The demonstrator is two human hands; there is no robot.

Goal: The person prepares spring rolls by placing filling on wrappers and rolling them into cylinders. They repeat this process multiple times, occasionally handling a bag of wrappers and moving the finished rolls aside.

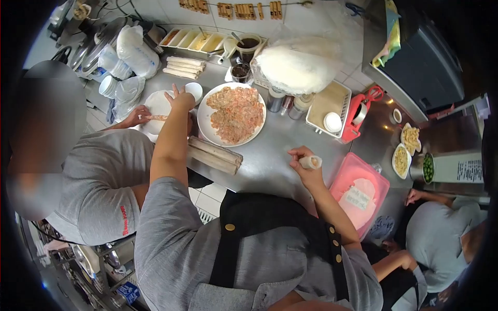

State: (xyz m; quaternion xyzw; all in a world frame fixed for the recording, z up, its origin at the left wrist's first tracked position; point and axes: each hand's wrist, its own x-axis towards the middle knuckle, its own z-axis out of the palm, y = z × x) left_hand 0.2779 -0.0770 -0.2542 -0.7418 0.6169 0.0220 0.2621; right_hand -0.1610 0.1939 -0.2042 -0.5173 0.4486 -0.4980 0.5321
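My left hand (180, 98) reaches to the far left, fingers spread and holding nothing I can see. It is beside a small white cup (193, 92) and above round white wrappers (158, 102). A strip of filling (157, 117) lies on the top wrapper, where a co-worker's hand (137, 115) touches the edge. In my right hand (306, 168) is a rolled wrapper (311, 162), one end turned toward me. Between my hands stand a white plate (204, 122) with minced meat filling (233, 114) and, nearer the edge, several long pale rolls (215, 154).
More rolls (183, 67) lie behind the wrappers, near a tray of sauces (192, 40). A white basket (332, 101), a red tape dispenser (354, 116) and a pink container (371, 181) stand right. Co-workers are at left (104, 181) and lower right (436, 228).
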